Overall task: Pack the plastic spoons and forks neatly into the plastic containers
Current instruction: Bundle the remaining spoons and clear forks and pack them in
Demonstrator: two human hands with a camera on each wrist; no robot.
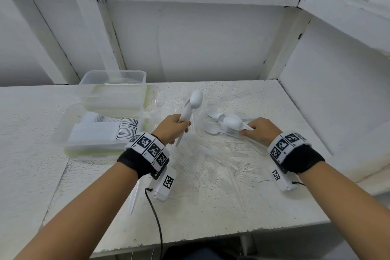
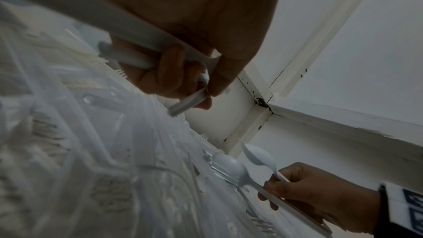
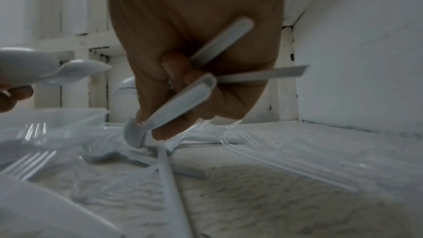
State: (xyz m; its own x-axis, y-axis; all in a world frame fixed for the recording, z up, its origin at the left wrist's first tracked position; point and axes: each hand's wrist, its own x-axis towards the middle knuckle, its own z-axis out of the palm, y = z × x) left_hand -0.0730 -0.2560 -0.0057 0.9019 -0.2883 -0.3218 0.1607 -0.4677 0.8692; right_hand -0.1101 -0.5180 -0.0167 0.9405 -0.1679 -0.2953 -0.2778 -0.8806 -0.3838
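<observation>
White painted tabletop, rough and chipped, set against white panelled walls. Left hand raised above the table, fingers curled round a bundle of white plastic spoons, bowls pointing up and away; the left wrist view shows several handles crossing under the fingers. Right hand low at the table, fingers pinching the handles of white spoons from a small spoon pile; the right wrist view shows three handles fanned out of that grip. Clear plastic forks lie scattered between and before both hands. At left, an open plastic container holds rows of stacked white cutlery; behind it, touching, a stack of clear containers.
</observation>
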